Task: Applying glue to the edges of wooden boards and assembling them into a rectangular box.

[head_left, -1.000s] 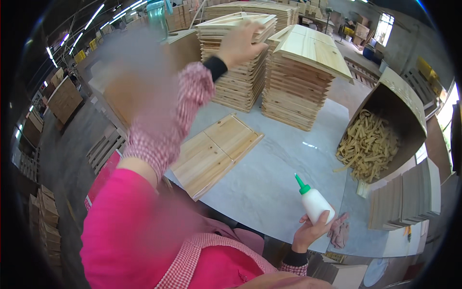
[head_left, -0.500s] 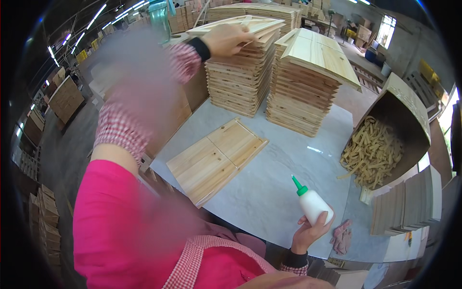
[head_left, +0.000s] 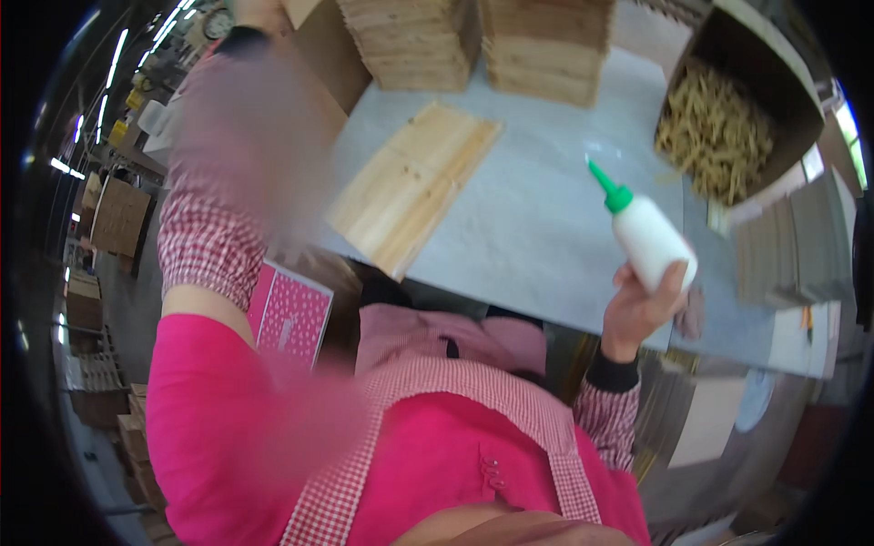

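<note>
While your right hand point(head_left: 642, 314) grips one white bottle point(head_left: 657, 244) at one o'clock from your body, its single green nozzle point(head_left: 608, 187) aimed toward eleven, your left hand point(head_left: 261, 13) is out at eleven, cut off by the upper edge, so its hold cannot be told. One wooden panel point(head_left: 410, 187) lies flat on the tabletop point(head_left: 537, 200) just before twelve. Beyond it, two wooden stacks point(head_left: 546, 55) stand around twelve, and one box point(head_left: 794, 107) of yellowish strips point(head_left: 715, 136) sits at one, past the bottle.
</note>
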The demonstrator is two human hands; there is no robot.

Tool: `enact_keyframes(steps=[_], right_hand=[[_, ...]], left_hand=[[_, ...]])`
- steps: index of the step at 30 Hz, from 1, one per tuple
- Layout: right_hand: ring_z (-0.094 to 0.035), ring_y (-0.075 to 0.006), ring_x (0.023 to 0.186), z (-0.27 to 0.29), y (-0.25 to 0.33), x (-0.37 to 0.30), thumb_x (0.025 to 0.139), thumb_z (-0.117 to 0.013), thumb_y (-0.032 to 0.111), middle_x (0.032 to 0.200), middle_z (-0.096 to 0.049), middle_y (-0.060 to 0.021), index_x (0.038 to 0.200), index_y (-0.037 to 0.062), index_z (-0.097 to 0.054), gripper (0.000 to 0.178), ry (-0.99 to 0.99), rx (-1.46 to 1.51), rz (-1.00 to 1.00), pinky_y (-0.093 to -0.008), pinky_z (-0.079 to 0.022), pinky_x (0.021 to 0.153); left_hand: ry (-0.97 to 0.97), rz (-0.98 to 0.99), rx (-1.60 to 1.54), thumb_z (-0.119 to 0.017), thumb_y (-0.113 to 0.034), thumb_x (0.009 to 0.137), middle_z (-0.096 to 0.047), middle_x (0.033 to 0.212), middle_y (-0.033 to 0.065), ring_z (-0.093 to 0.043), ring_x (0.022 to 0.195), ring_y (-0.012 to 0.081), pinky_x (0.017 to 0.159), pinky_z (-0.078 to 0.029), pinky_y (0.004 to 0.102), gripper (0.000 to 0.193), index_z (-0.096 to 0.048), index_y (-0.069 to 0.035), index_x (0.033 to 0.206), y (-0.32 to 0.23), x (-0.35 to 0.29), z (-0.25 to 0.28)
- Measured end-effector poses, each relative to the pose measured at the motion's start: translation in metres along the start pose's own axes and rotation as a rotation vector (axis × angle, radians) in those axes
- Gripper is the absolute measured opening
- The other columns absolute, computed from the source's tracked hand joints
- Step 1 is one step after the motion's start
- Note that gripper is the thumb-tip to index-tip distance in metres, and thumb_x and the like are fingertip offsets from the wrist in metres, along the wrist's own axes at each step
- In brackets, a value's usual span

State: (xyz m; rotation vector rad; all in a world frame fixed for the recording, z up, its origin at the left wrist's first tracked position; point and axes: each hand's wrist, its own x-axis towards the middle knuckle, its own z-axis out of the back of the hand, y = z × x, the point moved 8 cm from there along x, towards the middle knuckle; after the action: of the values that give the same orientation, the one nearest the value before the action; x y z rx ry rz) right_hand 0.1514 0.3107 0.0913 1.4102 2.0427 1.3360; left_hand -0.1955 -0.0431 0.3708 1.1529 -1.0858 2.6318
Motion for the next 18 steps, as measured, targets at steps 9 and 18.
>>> enact_keyframes(steps=[9, 18], right_hand=[[-0.052, -0.0162, 0.053, 0.029, 0.035, -0.014, 0.092, -0.048, 0.05, 0.084, -0.061, -0.0149, 0.112, -0.0042, -0.051, 0.058, -0.032, -0.033, 0.03, -0.0263, -0.039, 0.044], [-0.055, -0.0158, 0.061, 0.06, 0.041, -0.015, 0.093, -0.049, 0.049, 0.08, -0.061, -0.0127, 0.105, -0.0036, -0.055, 0.055, -0.007, -0.113, 0.063, -0.0249, -0.041, 0.05]], left_hand=[[0.292, 0.812, -1.431, -0.065, -0.012, 0.088, -0.052, 0.132, 0.0143, -0.05, 0.122, 0.0264, 0.105, -0.041, 0.0412, 0.052, -0.043, 0.003, 0.134, 0.101, -0.243, 0.036], [0.679, 1.428, -1.469, -0.066, -0.013, 0.088, -0.054, 0.13, 0.0124, -0.052, 0.12, 0.0259, 0.106, -0.04, 0.0418, 0.05, -0.044, -0.002, 0.133, 0.075, -0.509, -0.038]])
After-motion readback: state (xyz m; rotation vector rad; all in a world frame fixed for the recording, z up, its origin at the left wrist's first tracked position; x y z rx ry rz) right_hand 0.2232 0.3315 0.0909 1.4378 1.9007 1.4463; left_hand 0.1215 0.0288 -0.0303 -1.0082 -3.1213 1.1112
